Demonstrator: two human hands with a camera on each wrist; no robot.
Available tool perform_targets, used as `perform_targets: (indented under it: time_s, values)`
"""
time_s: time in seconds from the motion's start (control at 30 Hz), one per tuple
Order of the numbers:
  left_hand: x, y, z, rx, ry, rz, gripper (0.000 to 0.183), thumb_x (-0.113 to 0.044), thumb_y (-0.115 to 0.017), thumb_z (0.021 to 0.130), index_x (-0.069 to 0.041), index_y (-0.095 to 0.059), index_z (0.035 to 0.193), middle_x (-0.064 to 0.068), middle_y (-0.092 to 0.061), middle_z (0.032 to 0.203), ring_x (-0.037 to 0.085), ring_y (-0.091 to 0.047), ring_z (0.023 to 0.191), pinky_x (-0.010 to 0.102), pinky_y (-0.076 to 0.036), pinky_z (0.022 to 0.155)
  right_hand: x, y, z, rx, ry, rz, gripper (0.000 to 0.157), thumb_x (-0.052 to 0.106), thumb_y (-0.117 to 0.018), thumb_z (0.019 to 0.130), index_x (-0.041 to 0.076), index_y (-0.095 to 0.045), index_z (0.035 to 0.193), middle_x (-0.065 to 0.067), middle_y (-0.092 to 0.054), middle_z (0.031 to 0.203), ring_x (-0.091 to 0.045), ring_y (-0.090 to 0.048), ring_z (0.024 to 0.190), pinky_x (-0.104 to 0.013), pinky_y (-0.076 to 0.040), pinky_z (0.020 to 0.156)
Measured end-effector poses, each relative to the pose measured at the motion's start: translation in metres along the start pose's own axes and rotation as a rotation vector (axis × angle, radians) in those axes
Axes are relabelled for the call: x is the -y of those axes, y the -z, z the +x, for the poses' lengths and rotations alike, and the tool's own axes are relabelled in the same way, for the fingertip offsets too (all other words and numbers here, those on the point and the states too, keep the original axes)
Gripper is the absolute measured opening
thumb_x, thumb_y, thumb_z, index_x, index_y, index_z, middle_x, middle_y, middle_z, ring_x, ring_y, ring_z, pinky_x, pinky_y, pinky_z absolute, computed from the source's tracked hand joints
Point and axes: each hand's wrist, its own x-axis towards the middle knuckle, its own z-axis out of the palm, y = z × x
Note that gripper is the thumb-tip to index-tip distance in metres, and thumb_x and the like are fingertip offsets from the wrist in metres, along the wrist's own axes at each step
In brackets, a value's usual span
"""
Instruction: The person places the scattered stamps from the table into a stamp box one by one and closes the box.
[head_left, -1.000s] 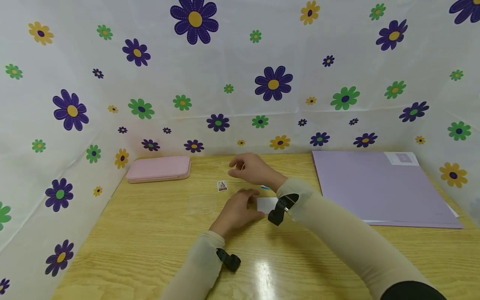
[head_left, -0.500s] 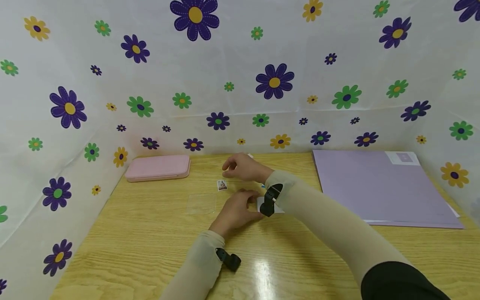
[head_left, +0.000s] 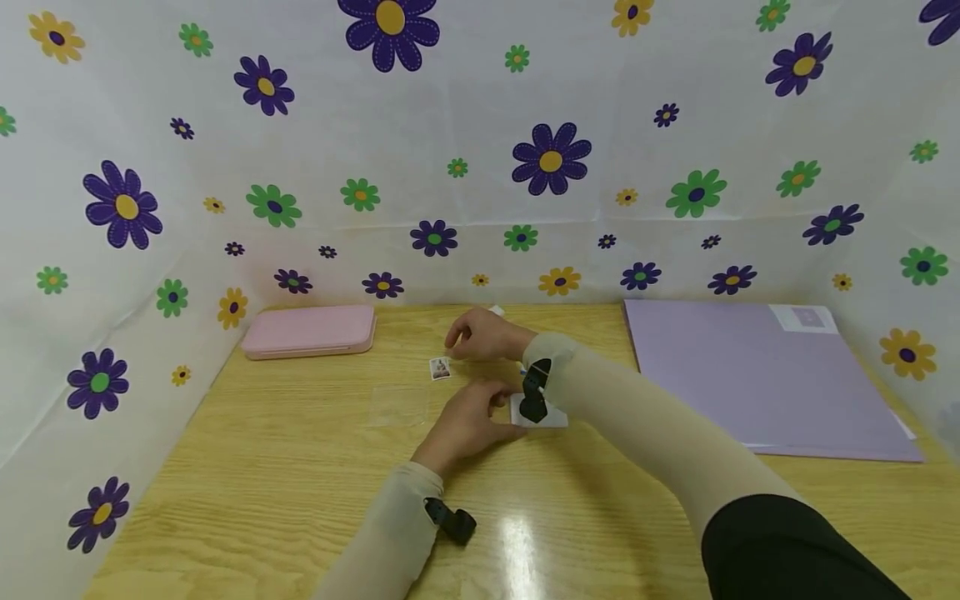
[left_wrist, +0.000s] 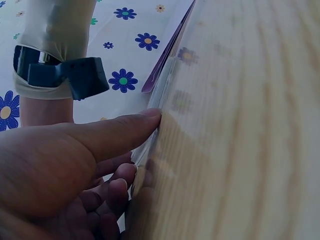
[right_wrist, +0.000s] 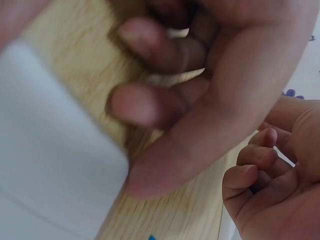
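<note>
My left hand (head_left: 468, 421) pinches the left edge of a thin white card (head_left: 551, 417) on the table, thumb and index finger at its corners. In the left wrist view the edge (left_wrist: 159, 97) of this flat piece looks clear and glossy under the thumb. Above it, my right hand (head_left: 489, 335) hovers with loosely curled fingers. Their tips are close to a small picture sticker (head_left: 439, 368) lying flat. In the right wrist view the right hand (right_wrist: 272, 190) shows nothing in its curled fingers; the near hand gripping the white card (right_wrist: 55, 150) is my left.
A clear plastic sheet (head_left: 398, 406) lies left of the left hand. Behind it is a pink case (head_left: 309, 331). A large lilac folder (head_left: 757, 375) covers the right of the table. A small white item (head_left: 497, 311) shows behind the right hand. Flower-printed cloth (head_left: 315, 150) walls the table.
The right hand has moved left and slightly closer to the picture sticker, baring more of the white card. My left hand keeps its grip in place. The view has shifted a little.
</note>
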Motion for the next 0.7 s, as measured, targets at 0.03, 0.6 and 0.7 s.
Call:
perform_targets:
  time_s: [0.03,0.6,0.7]
  values:
    - [0.0,0.0,0.0,0.001,0.003,0.0,0.047,-0.028,-0.085,0.08,-0.012,-0.066,0.12,0.0,-0.057,0.104,0.017,-0.051,0.09,0.034,-0.044,0.081,0.0,0.0,0.001,0.002,-0.001,-0.006,0.015,0.013,-0.068,0.094,0.005,-0.073,0.106,-0.004,-0.06,0.074,-0.013,-0.049,0.063,-0.025,-0.042,0.059]
    - [-0.001,0.001,-0.001,-0.001,0.011,-0.016,0.044,-0.026,-0.085,0.08,-0.013,-0.065,0.117,-0.001,-0.056,0.102,0.017,-0.051,0.089,0.034,-0.045,0.081,-0.009,-0.01,0.016,0.025,0.011,-0.103,0.007,0.012,-0.073,0.09,0.012,-0.074,0.097,-0.003,-0.059,0.095,-0.017,-0.049,0.082,-0.026,-0.042,0.069]
    - [0.0,0.002,-0.001,-0.002,0.008,-0.013,0.044,-0.026,-0.085,0.08,-0.012,-0.065,0.117,-0.001,-0.056,0.102,0.017,-0.051,0.088,0.034,-0.044,0.08,-0.009,-0.012,0.017,0.016,0.021,-0.122,0.004,0.012,-0.073,0.09,0.011,-0.073,0.094,-0.003,-0.06,0.095,-0.017,-0.05,0.083,-0.026,-0.042,0.07]
